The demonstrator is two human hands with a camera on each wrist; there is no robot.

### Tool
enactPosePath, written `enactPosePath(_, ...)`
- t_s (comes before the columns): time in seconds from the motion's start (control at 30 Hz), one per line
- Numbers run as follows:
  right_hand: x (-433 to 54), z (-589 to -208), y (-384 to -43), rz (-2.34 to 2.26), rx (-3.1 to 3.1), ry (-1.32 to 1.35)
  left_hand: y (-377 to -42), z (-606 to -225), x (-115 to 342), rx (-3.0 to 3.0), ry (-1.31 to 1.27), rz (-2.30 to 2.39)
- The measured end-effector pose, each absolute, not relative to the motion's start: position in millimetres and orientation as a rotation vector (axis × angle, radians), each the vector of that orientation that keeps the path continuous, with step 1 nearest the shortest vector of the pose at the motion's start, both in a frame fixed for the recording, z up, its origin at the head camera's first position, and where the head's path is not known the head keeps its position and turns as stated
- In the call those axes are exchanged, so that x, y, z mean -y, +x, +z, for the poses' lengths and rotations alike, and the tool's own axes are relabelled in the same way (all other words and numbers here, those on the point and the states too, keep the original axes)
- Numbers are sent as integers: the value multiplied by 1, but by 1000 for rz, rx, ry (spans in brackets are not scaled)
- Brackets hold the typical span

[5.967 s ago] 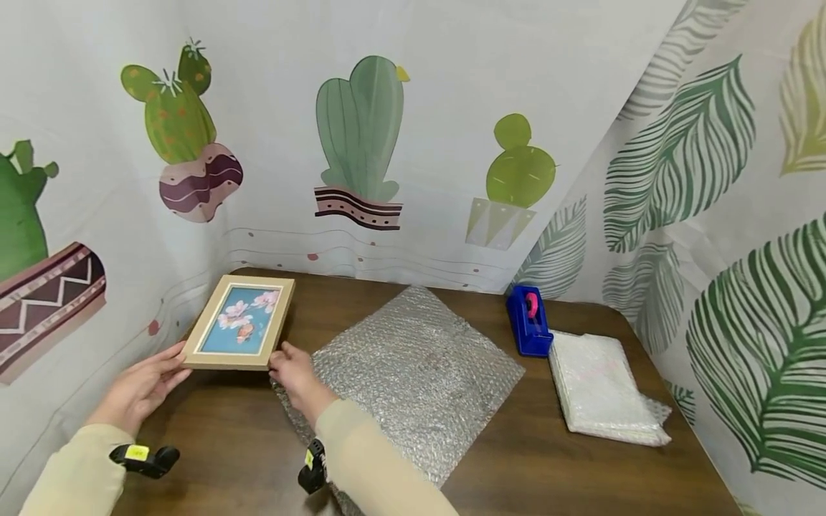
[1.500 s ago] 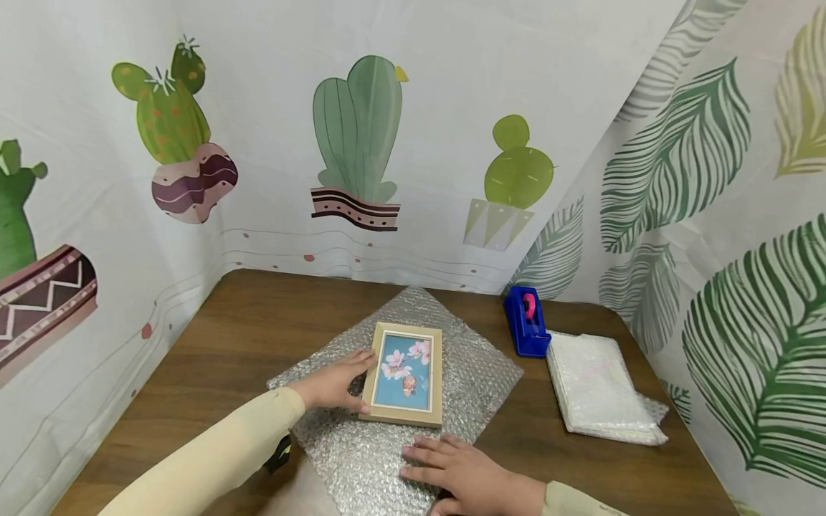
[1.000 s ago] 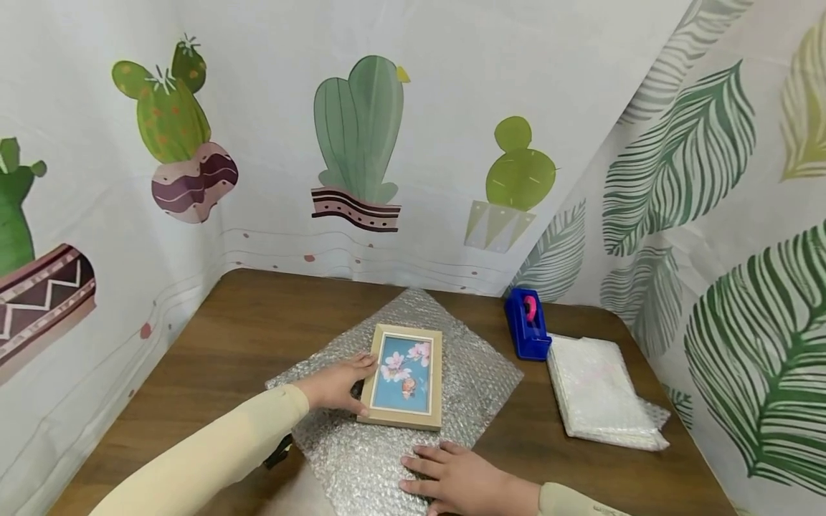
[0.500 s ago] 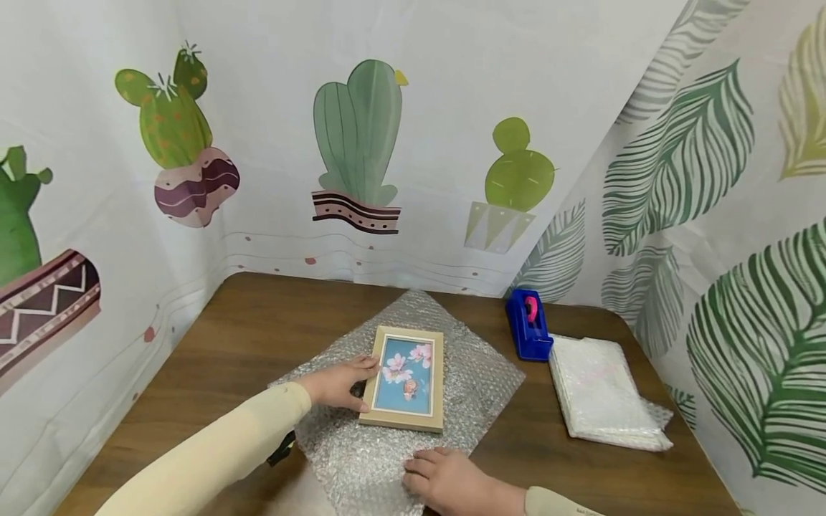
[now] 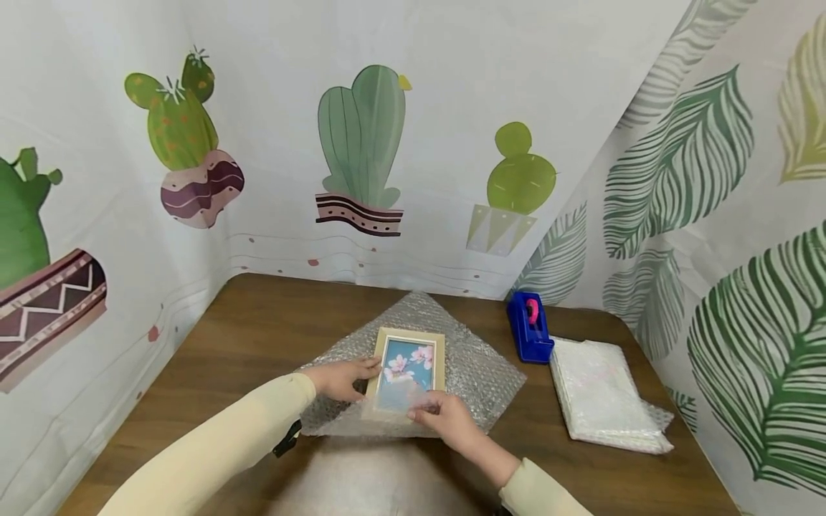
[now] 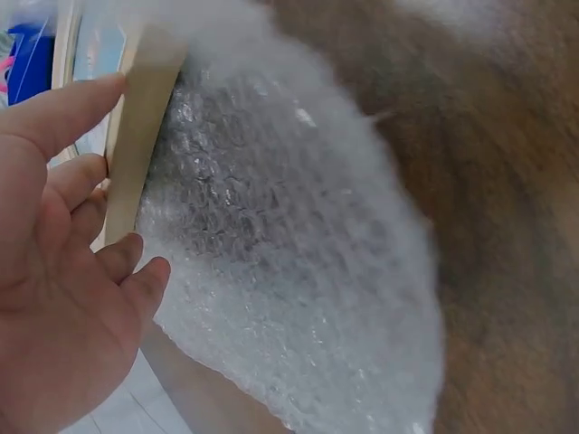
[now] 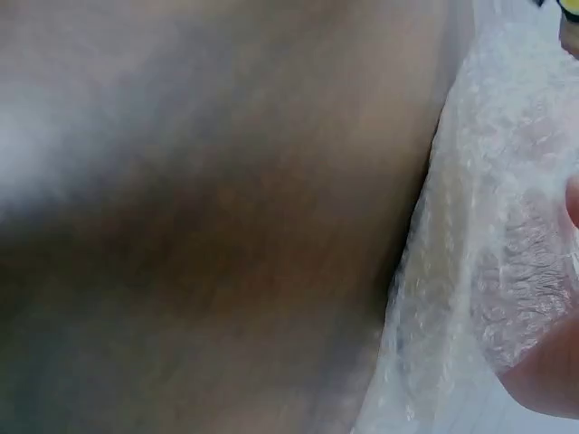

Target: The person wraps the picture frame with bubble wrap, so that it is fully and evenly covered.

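A picture frame [image 5: 410,351] with a light wooden border and a blue flower print lies face up on a sheet of bubble wrap [image 5: 484,380]. My left hand [image 5: 342,378] rests at the frame's left side, its fingertips against the border; the left wrist view shows these fingers [image 6: 77,181] loosely extended beside the frame's edge. With thumb and fingers, my right hand [image 5: 449,419] pinches the near corner of the sheet, folded up over the frame's lower part. Through this flap the lower print looks hazy. In the right wrist view, bubble wrap [image 7: 516,235] lies between the fingertips.
A blue tape dispenser [image 5: 530,330] with a pink roll stands at the back right of the brown wooden table [image 5: 271,315]. In front of it lies a stack of folded bubble wrap [image 5: 600,394]. A printed cloth [image 5: 439,64] hangs behind the table.
The frame has come from the left onto the bubble wrap. Lately my right hand has taken the sheet's near corner and folded it away from me over the frame; my left hand has stayed.
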State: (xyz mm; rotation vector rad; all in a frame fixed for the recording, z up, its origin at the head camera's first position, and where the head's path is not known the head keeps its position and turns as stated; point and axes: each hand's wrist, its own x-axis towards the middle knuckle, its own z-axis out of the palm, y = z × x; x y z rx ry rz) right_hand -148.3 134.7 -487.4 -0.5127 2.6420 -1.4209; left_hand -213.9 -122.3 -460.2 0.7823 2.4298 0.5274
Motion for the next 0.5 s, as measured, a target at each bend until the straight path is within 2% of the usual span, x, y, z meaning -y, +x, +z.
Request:
enactPosePath(0.33,-130,-489,-174,-1572,-2622,-192,-216,-464,122,-2490,721,587)
enactPosePath(0.5,-128,-490,-177,-1554,-2611,-162,-217,-472,121,-2531,720,649)
